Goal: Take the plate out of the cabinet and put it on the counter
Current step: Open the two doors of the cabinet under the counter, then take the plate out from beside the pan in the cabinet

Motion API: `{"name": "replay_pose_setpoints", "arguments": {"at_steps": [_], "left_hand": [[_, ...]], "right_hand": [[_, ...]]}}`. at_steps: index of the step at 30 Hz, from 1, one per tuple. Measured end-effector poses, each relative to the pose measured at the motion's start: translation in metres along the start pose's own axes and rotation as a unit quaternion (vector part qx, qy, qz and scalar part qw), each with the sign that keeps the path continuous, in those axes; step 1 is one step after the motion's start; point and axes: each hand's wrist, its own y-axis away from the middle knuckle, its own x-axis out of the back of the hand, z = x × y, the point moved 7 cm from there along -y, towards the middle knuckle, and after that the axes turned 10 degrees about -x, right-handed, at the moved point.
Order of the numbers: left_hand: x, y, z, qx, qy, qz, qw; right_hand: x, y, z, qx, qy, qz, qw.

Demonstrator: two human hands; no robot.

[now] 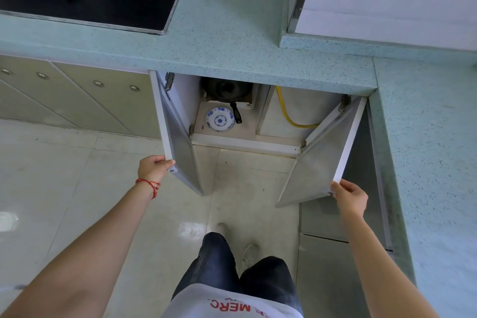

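Doors stand swung wide under the counter (232,41): my left hand (152,168) is closed on the bottom corner of the left door (178,142), my right hand (351,197) on the corner of the right door (322,162). Between my hands and further in, the plate (220,120) lies on the cabinet floor (247,126), just left of a black pan (227,90) handle.

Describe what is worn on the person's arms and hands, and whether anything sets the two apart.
Both forearms are bare, with no sleeves reaching them and no gloves. The left hand has a thin red string bracelet tied at the wrist, its knotted end hanging loose. The right hand and its wrist carry nothing visible.
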Motion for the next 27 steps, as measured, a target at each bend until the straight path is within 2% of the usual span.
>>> {"name": "replay_pose_setpoints", "arguments": {"at_steps": [10,15,20,24,27], "left_hand": [[0.005,0.015,0.019,-0.049,-0.081,0.037,0.995],[0.010,0.009,0.017,-0.084,-0.143,0.021,0.986],[0.020,0.005,0.013,-0.103,-0.206,0.020,0.973],[0.023,0.012,0.019,-0.138,-0.307,0.017,0.942],[0.012,0.021,0.027,-0.218,-0.349,-0.005,0.911]], "right_hand": [[0.022,0.007,-0.005,0.037,0.059,0.073,0.995],[0.024,0.015,-0.009,0.064,0.090,0.095,0.989],[0.015,0.017,-0.009,0.101,0.170,0.111,0.974],[0.000,0.031,-0.005,0.147,0.261,0.138,0.944],[-0.026,0.049,-0.010,0.215,0.301,0.105,0.923]]}}
